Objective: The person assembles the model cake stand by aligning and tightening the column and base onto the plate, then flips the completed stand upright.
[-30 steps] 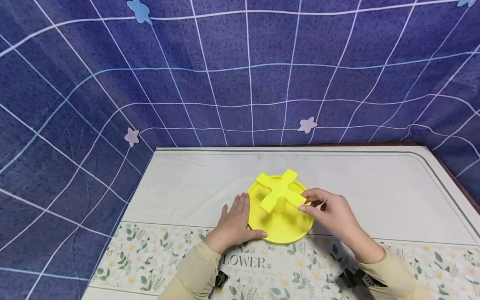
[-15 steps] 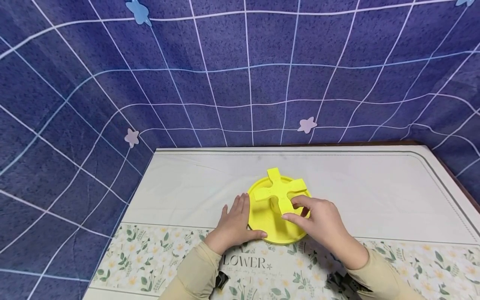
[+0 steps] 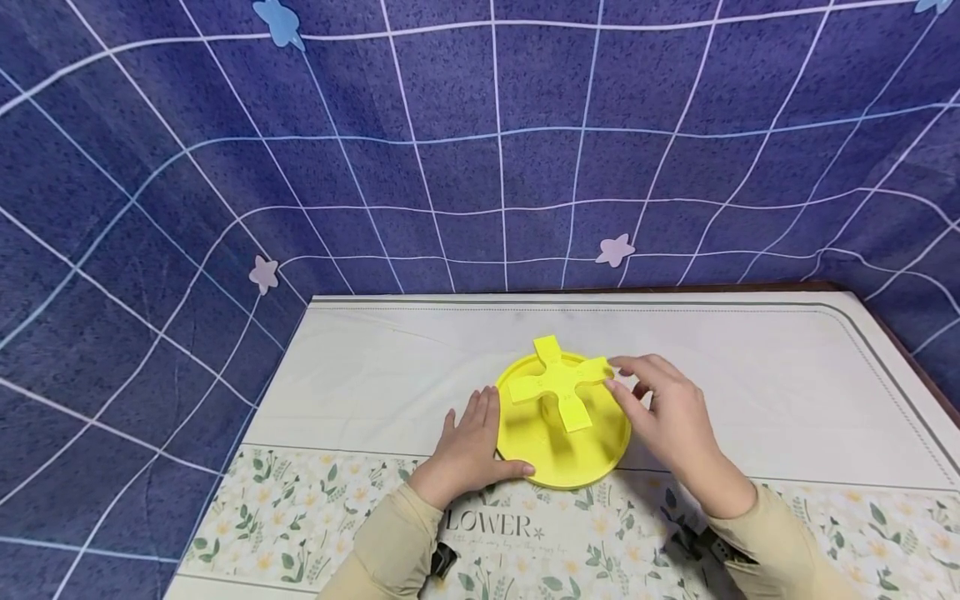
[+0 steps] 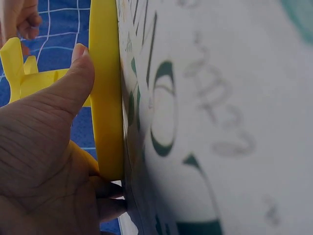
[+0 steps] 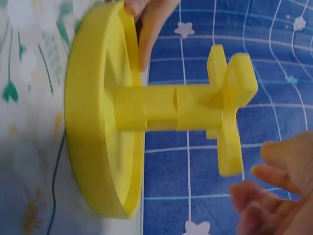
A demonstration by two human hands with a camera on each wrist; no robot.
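Note:
A yellow round tray with a raised rim lies on the table. From its middle rises a yellow post, topped by a four-armed yellow cross. My left hand lies against the tray's left side with straight fingers, its thumb resting over the front rim. Just off the cross's right arm is my right hand, thumb and fingers spread apart. The right wrist view shows a small gap between its fingertips and the lower arm of the cross.
A white tablecloth with a floral band and lettering covers the table. Blue curtains with a pale grid and stars hang behind and at the left. Black straps circle both wrists.
The cross turned clockwise as seen from above, with my right hand at one arm. Then the right hand left that arm and moved back up to the right one. The left hand stayed put.

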